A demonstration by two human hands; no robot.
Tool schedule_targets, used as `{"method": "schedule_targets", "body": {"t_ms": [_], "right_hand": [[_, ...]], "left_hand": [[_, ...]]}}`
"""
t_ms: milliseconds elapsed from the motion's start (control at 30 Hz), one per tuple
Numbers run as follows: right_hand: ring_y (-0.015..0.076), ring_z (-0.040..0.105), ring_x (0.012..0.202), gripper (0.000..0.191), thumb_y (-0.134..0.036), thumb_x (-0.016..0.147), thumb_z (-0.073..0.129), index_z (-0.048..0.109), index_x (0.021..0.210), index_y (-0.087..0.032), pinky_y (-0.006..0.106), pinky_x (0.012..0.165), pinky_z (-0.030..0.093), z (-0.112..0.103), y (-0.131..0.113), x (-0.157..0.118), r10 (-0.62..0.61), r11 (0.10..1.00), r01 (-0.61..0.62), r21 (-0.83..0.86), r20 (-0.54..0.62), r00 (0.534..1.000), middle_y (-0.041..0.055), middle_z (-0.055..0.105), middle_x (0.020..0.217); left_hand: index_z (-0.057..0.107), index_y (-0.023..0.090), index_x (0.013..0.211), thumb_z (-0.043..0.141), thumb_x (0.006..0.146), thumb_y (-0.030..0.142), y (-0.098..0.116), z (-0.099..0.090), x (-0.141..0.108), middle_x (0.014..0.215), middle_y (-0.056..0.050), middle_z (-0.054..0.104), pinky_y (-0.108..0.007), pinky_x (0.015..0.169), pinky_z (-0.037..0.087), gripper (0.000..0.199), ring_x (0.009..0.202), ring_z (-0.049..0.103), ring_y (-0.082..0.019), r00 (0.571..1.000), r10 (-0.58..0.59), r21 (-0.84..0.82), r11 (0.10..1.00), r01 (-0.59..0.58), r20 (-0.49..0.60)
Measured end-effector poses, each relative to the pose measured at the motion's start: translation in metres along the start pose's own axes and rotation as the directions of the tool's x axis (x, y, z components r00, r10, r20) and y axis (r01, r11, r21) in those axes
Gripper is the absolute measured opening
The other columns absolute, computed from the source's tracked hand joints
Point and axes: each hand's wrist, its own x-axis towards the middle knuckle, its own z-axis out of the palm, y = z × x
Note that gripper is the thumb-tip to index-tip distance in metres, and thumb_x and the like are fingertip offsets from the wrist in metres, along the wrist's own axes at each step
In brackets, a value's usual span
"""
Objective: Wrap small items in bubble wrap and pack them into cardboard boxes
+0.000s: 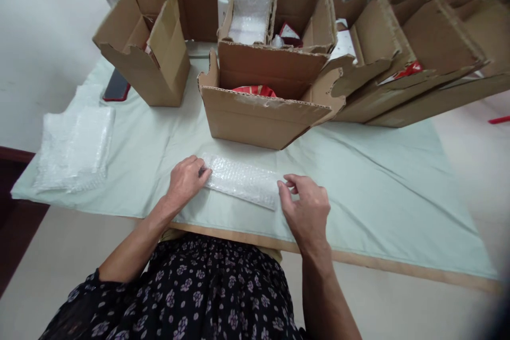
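A flat, narrow strip of bubble wrap [243, 180] lies on the pale green cloth in front of me, slanting slightly down to the right. My left hand [186, 178] is closed at its left end, with the thumb over the edge and the other fingers curled behind. At the right end, my right hand [306, 203] has its thumb and curled fingers drawn together at the upper corner. Whether anything lies inside the strip cannot be made out.
Behind the strip stands an open cardboard box [255, 122] with something red inside. More open cartons [358, 53] line the back, and one box [159, 64] stands apart at left. A bubble wrap stack [75, 143] and a dark phone [117, 86] lie on the left.
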Motion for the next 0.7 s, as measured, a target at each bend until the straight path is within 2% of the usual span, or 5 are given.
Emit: {"method": "schedule_targets", "body": {"t_ms": [233, 400, 467, 567, 700], "right_hand": [[0.0286, 0.063, 0.106, 0.026, -0.024, 0.1, 0.051, 0.071, 0.115, -0.019, 0.04, 0.085, 0.042, 0.029, -0.021, -0.007, -0.221, 0.965, 0.247, -0.091, 0.231, 0.948, 0.0127, 0.073, 0.124], [0.03, 0.059, 0.113, 0.027, -0.024, 0.099, 0.053, 0.069, 0.12, -0.02, 0.041, 0.088, 0.041, 0.047, -0.017, -0.021, -0.198, 0.968, 0.217, -0.123, 0.149, 0.969, 0.0124, 0.071, 0.129], [0.0302, 0.059, 0.115, 0.027, -0.024, 0.098, 0.054, 0.068, 0.121, -0.02, 0.042, 0.091, 0.04, 0.049, -0.017, -0.025, -0.186, 0.972, 0.201, -0.121, 0.123, 0.975, 0.0124, 0.07, 0.129], [0.0298, 0.059, 0.115, 0.027, -0.022, 0.098, 0.054, 0.068, 0.121, -0.019, 0.041, 0.091, 0.04, 0.05, -0.018, -0.026, -0.171, 0.975, 0.185, -0.12, 0.117, 0.978, 0.0125, 0.07, 0.129], [0.0294, 0.059, 0.114, 0.026, -0.023, 0.099, 0.054, 0.069, 0.12, -0.019, 0.04, 0.091, 0.04, 0.052, -0.017, -0.025, -0.182, 0.974, 0.194, -0.12, 0.102, 0.978, 0.0124, 0.071, 0.129]], "left_hand": [[0.059, 0.022, 0.07, 0.064, 0.088, 0.027, 0.0, 0.0, 0.001, 0.08, -0.005, 0.066, -0.032, 0.068, 0.045, 0.02, 0.079, 0.062, -0.022, 1.0, -0.008, -0.018, 1.0, 0.008, 0.01], [0.062, 0.021, 0.076, 0.065, 0.088, 0.027, 0.0, -0.002, 0.001, 0.085, -0.006, 0.067, -0.033, 0.073, 0.048, 0.014, 0.082, 0.064, -0.023, 0.999, -0.035, -0.054, 0.998, 0.037, 0.04], [0.067, 0.02, 0.09, 0.065, 0.089, 0.026, -0.001, -0.003, -0.004, 0.094, -0.008, 0.069, -0.034, 0.078, 0.051, 0.007, 0.087, 0.065, -0.024, 0.999, -0.045, -0.091, 0.995, 0.042, -0.025], [0.066, 0.018, 0.114, 0.061, 0.091, 0.025, 0.0, -0.006, -0.015, 0.113, -0.012, 0.068, -0.039, 0.092, 0.053, 0.024, 0.104, 0.065, -0.027, 0.975, -0.013, -0.148, 0.989, -0.02, -0.222], [0.068, 0.017, 0.114, 0.055, 0.095, 0.02, 0.015, -0.003, -0.029, 0.123, -0.015, 0.068, -0.047, 0.104, 0.05, 0.023, 0.117, 0.063, -0.03, 0.939, 0.145, -0.13, 0.972, -0.194, -0.313]]}}
